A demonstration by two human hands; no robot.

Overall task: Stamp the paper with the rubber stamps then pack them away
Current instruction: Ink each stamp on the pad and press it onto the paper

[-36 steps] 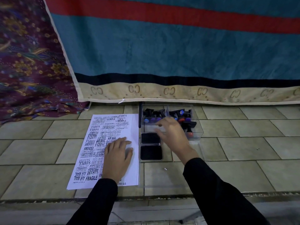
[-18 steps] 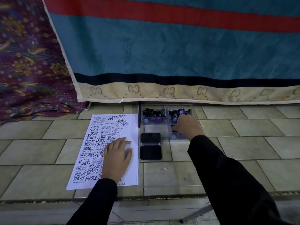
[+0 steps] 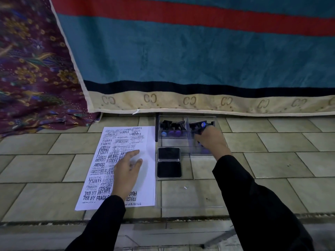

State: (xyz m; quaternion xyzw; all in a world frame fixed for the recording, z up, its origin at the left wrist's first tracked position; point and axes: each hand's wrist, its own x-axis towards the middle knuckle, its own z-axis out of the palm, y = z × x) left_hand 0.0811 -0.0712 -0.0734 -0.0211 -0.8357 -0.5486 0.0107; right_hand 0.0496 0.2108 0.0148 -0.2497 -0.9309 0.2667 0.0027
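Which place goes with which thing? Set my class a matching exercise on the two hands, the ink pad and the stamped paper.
Things
1. left hand
2. right hand
3. ink pad
4. stamped paper

Places
A. reaching into the clear box of stamps
B. flat on the tiled floor, left of the pad
C. over the printed sheet, fingers spread
D. lying open just right of the sheet, nearer the person than the box

Pairs: 1-C, 2-A, 3-D, 4-B
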